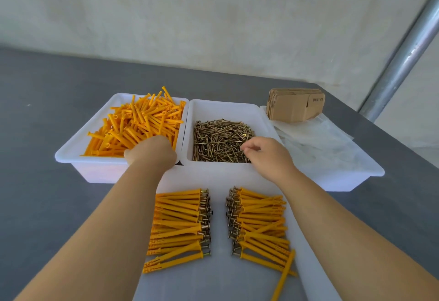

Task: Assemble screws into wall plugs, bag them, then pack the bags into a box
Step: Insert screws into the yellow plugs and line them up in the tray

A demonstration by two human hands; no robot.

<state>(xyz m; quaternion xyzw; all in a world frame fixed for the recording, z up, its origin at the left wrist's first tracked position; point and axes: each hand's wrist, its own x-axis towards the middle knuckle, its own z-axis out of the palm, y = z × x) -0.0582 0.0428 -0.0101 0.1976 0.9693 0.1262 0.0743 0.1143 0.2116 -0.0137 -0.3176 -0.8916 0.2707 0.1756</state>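
A white bin [71,153] at the left is heaped with orange wall plugs [140,122]. My left hand [152,152] reaches down into them, fingers hidden among the plugs. The middle white bin [228,108] holds brass screws [221,141]. Over its right side my right hand [266,155] hovers with fingertips curled together at the screws; whether it pinches one is unclear. In front, a white tray [218,177] carries two stacks of assembled plugs with screws, a left stack [178,224] and a right stack [259,224].
A third white bin [344,179] at the right holds clear plastic bags [316,139] and a bundle of flat cardboard boxes [294,105]. A metal pole [403,58] slants up at the far right. All stands on a grey table [47,101] before a white wall.
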